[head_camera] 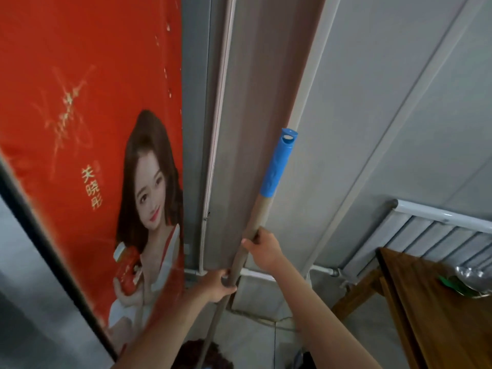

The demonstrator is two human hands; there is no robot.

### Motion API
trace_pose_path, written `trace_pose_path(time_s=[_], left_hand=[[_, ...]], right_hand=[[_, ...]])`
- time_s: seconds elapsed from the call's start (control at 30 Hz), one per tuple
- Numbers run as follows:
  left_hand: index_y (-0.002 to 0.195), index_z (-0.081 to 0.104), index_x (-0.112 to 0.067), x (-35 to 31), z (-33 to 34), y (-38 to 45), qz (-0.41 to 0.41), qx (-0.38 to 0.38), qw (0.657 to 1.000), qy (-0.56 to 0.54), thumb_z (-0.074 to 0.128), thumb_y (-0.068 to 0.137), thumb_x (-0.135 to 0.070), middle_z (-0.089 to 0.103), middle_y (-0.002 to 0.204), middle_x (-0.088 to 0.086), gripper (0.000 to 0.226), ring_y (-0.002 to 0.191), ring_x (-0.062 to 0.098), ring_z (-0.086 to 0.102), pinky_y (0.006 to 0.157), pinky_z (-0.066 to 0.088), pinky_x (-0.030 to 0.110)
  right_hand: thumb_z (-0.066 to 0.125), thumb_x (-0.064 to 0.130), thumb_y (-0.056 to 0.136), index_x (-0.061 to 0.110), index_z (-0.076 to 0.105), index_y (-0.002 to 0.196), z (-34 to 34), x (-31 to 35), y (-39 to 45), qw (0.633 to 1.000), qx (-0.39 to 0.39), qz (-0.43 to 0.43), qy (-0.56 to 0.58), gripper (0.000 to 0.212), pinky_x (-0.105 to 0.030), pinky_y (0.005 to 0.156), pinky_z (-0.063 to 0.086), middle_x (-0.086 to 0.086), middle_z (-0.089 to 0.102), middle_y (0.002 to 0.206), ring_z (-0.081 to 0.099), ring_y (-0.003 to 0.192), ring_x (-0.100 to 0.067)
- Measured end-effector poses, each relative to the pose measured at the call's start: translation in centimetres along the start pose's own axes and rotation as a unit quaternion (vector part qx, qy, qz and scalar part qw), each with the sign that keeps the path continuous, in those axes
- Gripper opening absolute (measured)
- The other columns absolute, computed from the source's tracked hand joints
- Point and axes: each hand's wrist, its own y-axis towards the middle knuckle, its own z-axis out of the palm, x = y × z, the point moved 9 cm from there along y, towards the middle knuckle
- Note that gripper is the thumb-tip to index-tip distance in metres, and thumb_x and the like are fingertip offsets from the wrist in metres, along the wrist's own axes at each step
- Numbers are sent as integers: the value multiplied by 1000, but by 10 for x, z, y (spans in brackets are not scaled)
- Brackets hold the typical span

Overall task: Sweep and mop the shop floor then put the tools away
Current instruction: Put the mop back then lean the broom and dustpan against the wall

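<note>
Both hands grip the mop handle (241,258), which stands nearly upright in the corner beside the red poster (87,155). The right hand (263,249) is the higher one, fingers curled round the tan shaft below the blue end cap (278,166); the left hand (219,284) wraps the shaft just below it, thumb across the front. The mop head (206,354) sits at the bottom edge on the floor, dark and reddish.

If this is the tool being stood away, the likely failure is a slide: a long shaft leaned against a smooth wall panel (255,102) with its head on tile can skate sideways once released, toward the poster or the wooden tabletop (431,310) at right. A thin cable (274,324) lies on the floor near the mop head, and the strands could snag it.

The mop head is cropped by the frame, so whether it is wet or flat on the floor cannot be told. The items on the tabletop are blurred. Whether the cap touches the wall is unclear.
</note>
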Motion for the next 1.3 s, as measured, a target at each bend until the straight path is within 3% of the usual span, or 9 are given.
trace_pose_path(time_s=[0.13, 0.3, 0.43, 0.67, 0.87, 1.0, 1.13, 1.3], left_hand=[[136, 47, -14, -21, -3, 24, 3, -27, 1000, 3, 66, 88, -24, 56, 131, 3, 52, 112, 14, 56, 83, 43, 16], [117, 59, -17, -22, -17, 42, -2, -78, 997, -18, 70, 84, -24, 66, 116, 5, 35, 103, 19, 64, 89, 51, 32], [118, 61, -14, -39, -31, 37, 12, -98, 995, 13, 62, 90, -26, 67, 113, 4, 30, 101, 17, 63, 81, 47, 22], [121, 57, -16, -69, -54, 26, 50, -128, 990, 18, 54, 95, -28, 65, 111, 0, 29, 102, 16, 62, 88, 50, 28], [123, 50, -19, -104, -81, 11, 81, -174, 981, 27, 45, 99, -30, 62, 102, -2, 27, 93, 15, 61, 81, 49, 28], [120, 52, -13, -140, -113, -3, 124, -213, 968, 49, 46, 99, -26, 63, 102, 4, 26, 93, 19, 61, 74, 41, 24], [120, 53, -10, -172, -142, -15, 156, -237, 957, 57, 48, 98, -27, 66, 109, 8, 28, 101, 24, 62, 76, 41, 24], [122, 55, -13, -203, -169, -24, 176, -249, 951, 54, 48, 97, -29, 65, 116, 10, 30, 107, 26, 61, 83, 45, 28]], right_hand=[[65, 12, 88, 3, 62, 102, -9, -1, 38, 1000, 4, -13, 11, 17, -27, 73, 44, -17, 68, 103, 64, 91, -26], [66, 18, 87, 3, 63, 102, -7, 3, 62, 999, 19, -26, 0, 21, -33, 78, 48, -13, 68, 96, 63, 91, -27], [64, 18, 89, 12, 57, 92, -10, 14, 66, 999, 34, -36, 15, 9, -24, 69, 41, -2, 59, 85, 56, 80, -18], [65, 16, 88, 4, 66, 104, -34, 44, 68, 998, -4, -46, 51, 19, -24, 71, 45, -11, 70, 98, 64, 86, -21], [65, 17, 89, 6, 66, 100, -62, 88, 67, 995, -40, -62, 70, 16, -32, 78, 55, -11, 70, 97, 67, 88, -24], [64, 19, 91, 4, 66, 108, -90, 131, 60, 992, -57, -82, 77, 22, -18, 66, 46, -10, 70, 103, 63, 86, -17], [65, 19, 90, 3, 67, 110, -115, 169, 55, 988, -83, -103, 78, 26, -22, 75, 44, -13, 70, 108, 66, 100, -25], [65, 23, 90, 2, 66, 106, -140, 208, 46, 984, -109, -129, 50, 27, -23, 71, 41, -13, 69, 105, 64, 94, -23]])
